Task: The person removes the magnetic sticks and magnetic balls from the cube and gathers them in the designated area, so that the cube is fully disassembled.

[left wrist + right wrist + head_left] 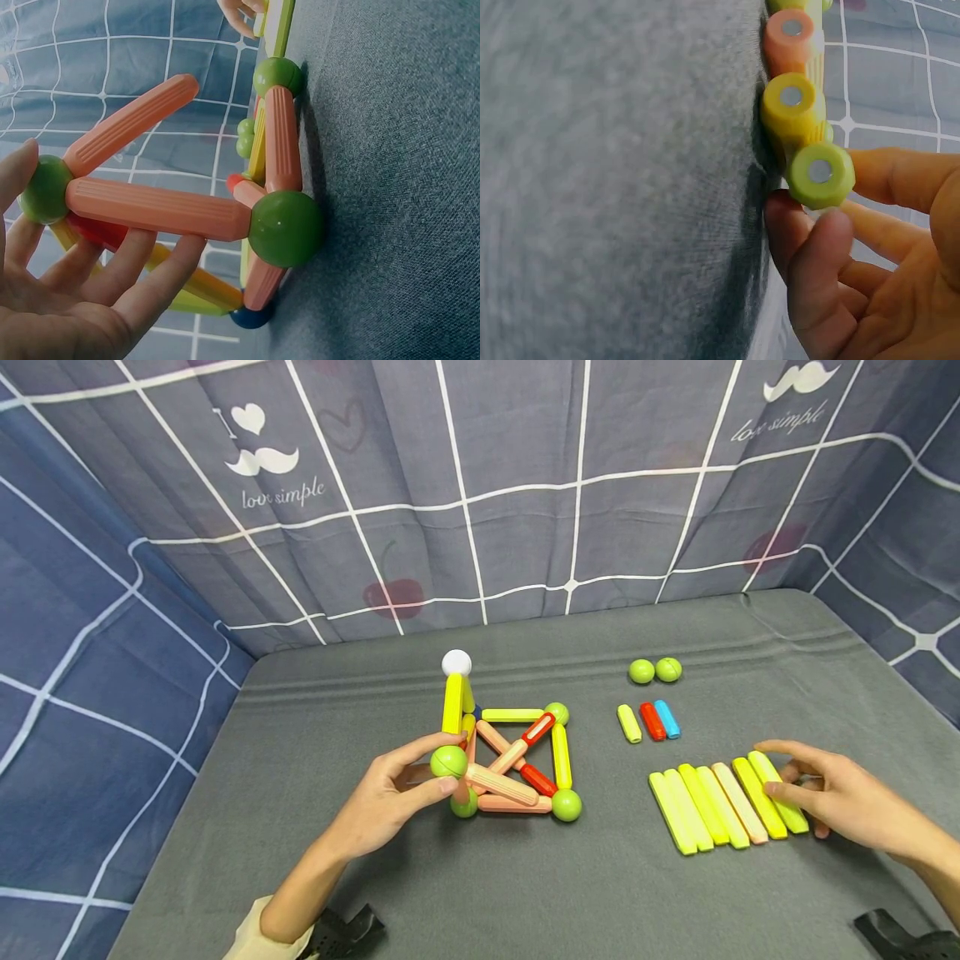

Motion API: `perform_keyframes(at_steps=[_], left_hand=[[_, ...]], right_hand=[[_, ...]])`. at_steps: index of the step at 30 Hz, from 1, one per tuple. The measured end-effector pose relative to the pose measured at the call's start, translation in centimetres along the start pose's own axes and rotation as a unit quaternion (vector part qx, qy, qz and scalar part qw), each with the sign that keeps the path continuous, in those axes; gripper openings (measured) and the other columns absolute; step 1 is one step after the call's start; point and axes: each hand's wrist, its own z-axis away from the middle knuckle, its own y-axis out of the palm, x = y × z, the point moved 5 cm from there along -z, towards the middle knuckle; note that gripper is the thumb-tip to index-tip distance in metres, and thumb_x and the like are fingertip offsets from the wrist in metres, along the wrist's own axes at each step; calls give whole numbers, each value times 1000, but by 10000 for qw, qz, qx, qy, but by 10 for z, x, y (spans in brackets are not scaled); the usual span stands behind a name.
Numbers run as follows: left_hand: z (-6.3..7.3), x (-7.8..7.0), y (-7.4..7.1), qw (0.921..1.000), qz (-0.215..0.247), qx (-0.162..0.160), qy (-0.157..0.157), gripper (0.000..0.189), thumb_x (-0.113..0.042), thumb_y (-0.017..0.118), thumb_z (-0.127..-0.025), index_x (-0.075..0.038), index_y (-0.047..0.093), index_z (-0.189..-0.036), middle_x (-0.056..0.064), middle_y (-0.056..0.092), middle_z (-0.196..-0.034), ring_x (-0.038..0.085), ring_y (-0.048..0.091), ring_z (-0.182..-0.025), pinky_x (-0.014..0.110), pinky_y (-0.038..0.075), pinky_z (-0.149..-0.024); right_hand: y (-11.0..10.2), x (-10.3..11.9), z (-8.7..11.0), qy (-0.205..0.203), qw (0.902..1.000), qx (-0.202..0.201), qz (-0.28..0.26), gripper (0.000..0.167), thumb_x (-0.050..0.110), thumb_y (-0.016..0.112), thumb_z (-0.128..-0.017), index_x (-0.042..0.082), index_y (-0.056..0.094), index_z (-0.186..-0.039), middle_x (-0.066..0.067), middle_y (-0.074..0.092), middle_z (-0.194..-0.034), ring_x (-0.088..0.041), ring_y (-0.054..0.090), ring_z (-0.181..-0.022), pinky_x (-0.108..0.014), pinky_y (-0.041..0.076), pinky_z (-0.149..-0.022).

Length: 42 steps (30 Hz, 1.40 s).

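Observation:
My left hand (378, 802) pinches a green ball (448, 762) at a raised corner of a structure of magnetic rods and balls. From that ball one peach rod (161, 206) runs down to a lower green ball (286, 229). Another peach rod (502, 783) juts out with its far end free. Further back, yellow rods (453, 706) rise to a white ball (457, 663). At the right, my right hand (847, 793) grips the yellow-green magnetic rod (821, 174) at the end of a row, between thumb and fingers. This rod touches or nearly touches its yellow neighbour (790, 101).
Left of the gripped rod lie several yellow, yellow-green and peach rods (678, 810) side by side. Behind them are short rods in yellow-green (629, 724), red (652, 722) and blue (667, 719), and two loose green balls (655, 671). A checked curtain (525, 543) encloses the grey cloth surface (600, 893).

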Motion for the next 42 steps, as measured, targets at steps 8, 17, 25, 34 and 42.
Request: perform_keyframes(at_steps=[8, 17, 25, 34, 42], left_hand=[[0, 0, 1, 10000, -4, 44, 23, 47, -4, 65, -95, 0, 51, -140, 13, 57, -132, 30, 64, -106, 36, 56, -87], [0, 0, 0, 10000, 14, 38, -31, 47, -4, 65, -95, -1, 52, -140, 16, 56, -135, 29, 65, -107, 35, 55, -87], [0, 1, 0, 9999, 134, 41, -20, 47, -3, 65, -94, 0, 52, -139, 28, 54, -131, 28, 66, -103, 35, 56, -87], [1, 1, 1, 9999, 90, 65, -5, 45, -4, 65, -95, -5, 54, -139, 19, 62, -118, 39, 66, -97, 36, 56, -85], [0, 0, 1, 9999, 76, 90, -14, 46, -5, 64, -96, -2, 52, -140, 25, 58, -123, 40, 65, -99, 36, 56, -85]], right_hand=[[2, -1, 1, 170, 9997, 192, 31, 48, 17, 56, -103, -5, 40, -142, -9, 58, -91, -13, 52, -54, -31, 49, -44], [5, 0, 0, 259, 9985, 474, 9, 49, 20, 53, -104, -10, 39, -141, -9, 58, -91, -14, 52, -57, -30, 49, -45], [1, 8, -2, 152, 9991, 74, 398, 44, 22, 56, -103, -6, 48, -136, -8, 58, -94, -10, 51, -67, -30, 48, -46], [6, 79, -6, -1028, 9937, -103, -429, 30, 13, 60, -100, 7, 58, -129, -4, 63, -80, -13, 60, -64, -27, 50, -54], [43, 154, -26, -1598, 9738, 826, -1389, 23, 17, 62, -99, 20, 64, -122, -6, 66, -106, -17, 63, -83, -33, 53, -50]])
